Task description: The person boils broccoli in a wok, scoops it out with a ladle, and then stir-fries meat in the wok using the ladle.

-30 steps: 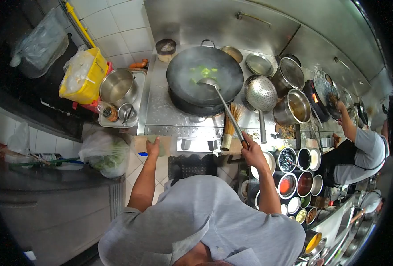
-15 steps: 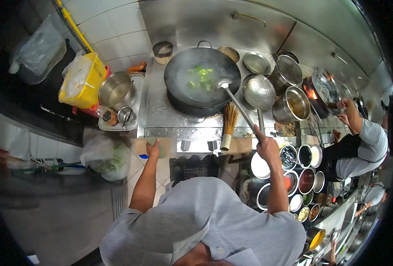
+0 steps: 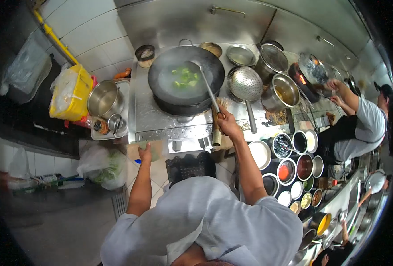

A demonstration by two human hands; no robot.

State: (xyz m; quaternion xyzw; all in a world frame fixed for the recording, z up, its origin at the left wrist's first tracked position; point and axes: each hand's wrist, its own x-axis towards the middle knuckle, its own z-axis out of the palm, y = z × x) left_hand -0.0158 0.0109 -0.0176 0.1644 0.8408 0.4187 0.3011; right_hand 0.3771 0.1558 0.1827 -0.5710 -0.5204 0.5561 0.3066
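Plainly, a steel surface (image 3: 143,117) is spread beyond the fingers of both hands, backed by a steel panel (image 3: 169,24) and, farther left, by a white-tiled wall (image 3: 98,35). Beyond the right-hand fingers, toward the left, a black wok (image 3: 165,66) is set on the surface; in it, green pieces (image 3: 183,82) are seen through steam. The handle of a ladle (image 3: 209,86) is clasped in the fingers of the right hand (image 3: 229,124), and its bowl is held inside the wok, near the green pieces. The left hand (image 3: 146,154) is held near the surface's front edge, thumb raised; whether anything is gripped by its fingers cannot be told. Just left of the right-hand fingers, a brush (image 3: 217,136) is placed. Beyond them to the right, a perforated strainer (image 3: 245,82) is laid beside a pot (image 3: 269,102) partly filled with brown liquid (image 3: 286,93). To their right, round containers (image 3: 290,179) are grouped, in which white contents (image 3: 259,155), red sauce (image 3: 284,171) and brownish sauce (image 3: 304,166) are held. Beyond the left-hand fingers, to the left, a steel pot (image 3: 105,95) is stood on a tray (image 3: 125,104), near a yellow basket (image 3: 85,93) stuffed with plastic.
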